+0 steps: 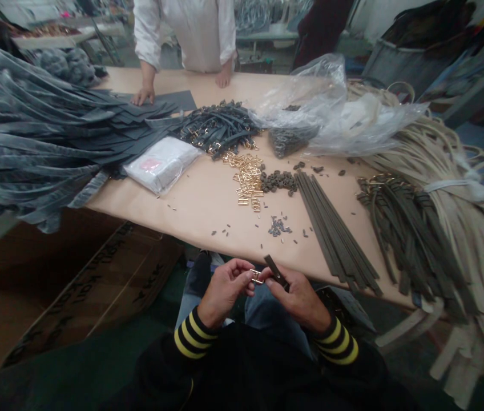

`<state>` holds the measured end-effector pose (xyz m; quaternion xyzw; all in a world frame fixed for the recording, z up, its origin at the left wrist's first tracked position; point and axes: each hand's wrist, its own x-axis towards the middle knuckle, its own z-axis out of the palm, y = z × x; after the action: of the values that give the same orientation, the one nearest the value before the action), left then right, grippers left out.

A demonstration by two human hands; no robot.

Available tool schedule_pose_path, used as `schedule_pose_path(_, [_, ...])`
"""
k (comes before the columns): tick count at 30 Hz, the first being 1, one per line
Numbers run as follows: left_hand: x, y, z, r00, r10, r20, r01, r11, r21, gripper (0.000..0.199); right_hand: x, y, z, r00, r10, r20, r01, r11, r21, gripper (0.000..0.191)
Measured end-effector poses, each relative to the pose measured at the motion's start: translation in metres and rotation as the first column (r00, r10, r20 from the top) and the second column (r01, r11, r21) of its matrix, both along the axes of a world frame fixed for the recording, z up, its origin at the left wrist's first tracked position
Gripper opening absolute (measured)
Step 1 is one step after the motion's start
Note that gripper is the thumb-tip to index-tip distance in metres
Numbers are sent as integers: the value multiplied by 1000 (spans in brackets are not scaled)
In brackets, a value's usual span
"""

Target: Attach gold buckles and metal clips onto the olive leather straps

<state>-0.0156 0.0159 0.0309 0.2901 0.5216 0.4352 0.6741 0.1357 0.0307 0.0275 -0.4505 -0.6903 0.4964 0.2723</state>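
Over my lap, just off the table's near edge, my left hand [230, 286] pinches a small gold buckle [256, 276] between thumb and fingers. Close beside it, my right hand [297, 292] is closed round a dark olive strap [275, 270] with a slot near its end. A right fingertip reaches to the buckle's side. Beyond my hands, a scatter of small dark metal bits [279, 226] lies on the table [208, 211]. Farther back are a heap of gold buckles [248, 180] and a pile of small olive loops [279, 181].
Olive strips [331, 234] lie to the right, beside bundled olive straps [413, 228] and long beige straps [460, 171]. Dark grey straps [32, 125] hang over the left edge above a cardboard box [75, 279]. Opposite, a co-worker's hand [143, 95] rests on grey pieces.
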Motion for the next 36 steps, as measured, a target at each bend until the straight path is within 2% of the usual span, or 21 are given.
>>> schedule_pose_path(4, [2,0,1,992,21,-122,-9,996,92,21,-1,2,0,998,-62,-30,60,995,-78,17])
schedule_pose_path(11, [4,-3,4,971,6,-239,28,990,140,15,-1,4,0,999,-2,-51,-7,986,-168,17])
schedule_pose_path(16, [5,-3,4,959,5,-283,47,983,176,16,-1,4,0,998,-35,-45,28,990,-139,8])
schedule_pose_path(21, [8,-1,3,976,69,-208,-38,988,147,23,0,4,-2,998,-47,-44,43,994,-100,6])
schedule_pose_path(26, [9,-2,4,999,-20,-37,21,998,52,23,2,5,-1,997,-43,-59,36,994,-107,7])
schedule_pose_path(29, [10,-3,6,997,-32,71,32,999,10,25,2,6,-2,996,-47,-76,40,995,-90,8])
schedule_pose_path(36, [17,-4,4,999,-37,-4,37,999,38,31,2,6,-10,994,-60,-89,49,991,-121,10])
